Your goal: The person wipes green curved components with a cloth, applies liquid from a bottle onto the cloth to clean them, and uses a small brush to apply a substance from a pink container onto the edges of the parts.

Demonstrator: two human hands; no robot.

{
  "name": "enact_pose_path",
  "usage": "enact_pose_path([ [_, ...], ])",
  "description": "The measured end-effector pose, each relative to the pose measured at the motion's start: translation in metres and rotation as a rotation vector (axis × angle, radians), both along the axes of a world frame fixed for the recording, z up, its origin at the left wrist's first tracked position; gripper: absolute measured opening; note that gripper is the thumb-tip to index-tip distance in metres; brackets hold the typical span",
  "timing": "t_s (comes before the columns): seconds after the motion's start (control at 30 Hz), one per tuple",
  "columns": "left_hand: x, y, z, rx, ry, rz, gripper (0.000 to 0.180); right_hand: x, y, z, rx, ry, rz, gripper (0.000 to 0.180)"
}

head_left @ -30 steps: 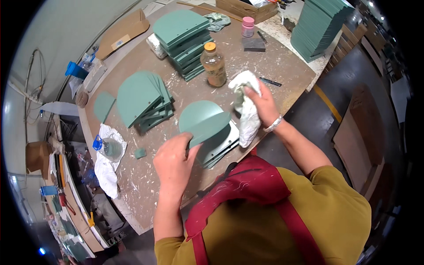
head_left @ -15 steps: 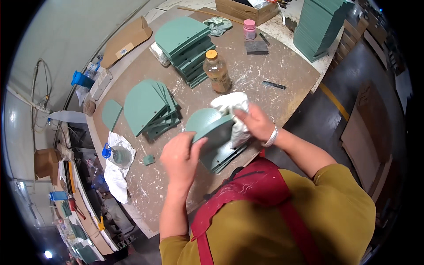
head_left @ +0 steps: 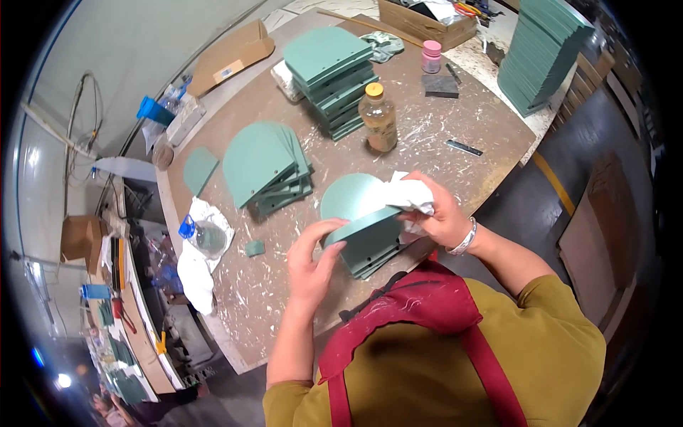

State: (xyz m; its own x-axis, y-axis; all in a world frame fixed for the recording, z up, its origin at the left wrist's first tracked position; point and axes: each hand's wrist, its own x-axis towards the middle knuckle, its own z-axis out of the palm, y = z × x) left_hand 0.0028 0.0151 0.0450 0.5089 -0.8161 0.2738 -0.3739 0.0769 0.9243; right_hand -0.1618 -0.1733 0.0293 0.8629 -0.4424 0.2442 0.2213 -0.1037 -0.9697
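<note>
A green panel (head_left: 368, 237) is tilted up on edge in front of me, its long edge facing upward. My left hand (head_left: 313, 257) pinches its left end between thumb and fingers. At the opposite end my right hand (head_left: 447, 217) grips a crumpled white cloth (head_left: 407, 195) against the panel's edge. Beneath and behind it lie more green panels, the top one rounded and shiny (head_left: 346, 193). Just beyond stands a bottle with a yellow cap (head_left: 378, 122). To the left is a fanned stack of green panels (head_left: 260, 165).
A taller green stack (head_left: 327, 57) stands farther back, and another pile (head_left: 537, 60) at the far right. A blue-capped bottle (head_left: 208, 238) rests on a white rag (head_left: 196, 279) at the table's left edge. A dark block (head_left: 440, 86) and a pink bottle (head_left: 431, 58) are toward the back.
The held panel has turned so that a straight edge faces up. My right hand and cloth have moved to its right end. The whole view has shifted slightly.
</note>
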Motion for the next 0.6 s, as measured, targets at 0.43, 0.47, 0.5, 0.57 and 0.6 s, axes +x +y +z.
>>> enact_pose_path([
  [0.43,0.003,-0.023,-0.024,-0.104,0.286,0.078,0.022,0.025,-0.008,-0.003,-0.655,-0.172,-0.209,0.043],
  [0.47,0.013,-0.02,-0.027,-0.122,0.378,0.066,0.024,0.017,-0.004,-0.017,-0.413,-0.134,-0.175,0.039],
  [0.5,0.027,-0.017,-0.031,-0.214,0.537,0.044,0.026,0.007,-0.002,-0.021,-0.311,0.058,-0.127,0.037],
  [0.57,0.051,-0.01,-0.023,-0.359,0.745,0.01,0.035,-0.008,-0.007,-0.046,-0.445,0.097,-0.028,0.039],
  [0.6,0.065,-0.003,-0.023,-0.408,0.859,0.121,0.036,-0.014,-0.006,-0.041,-0.418,0.234,0.006,0.041],
])
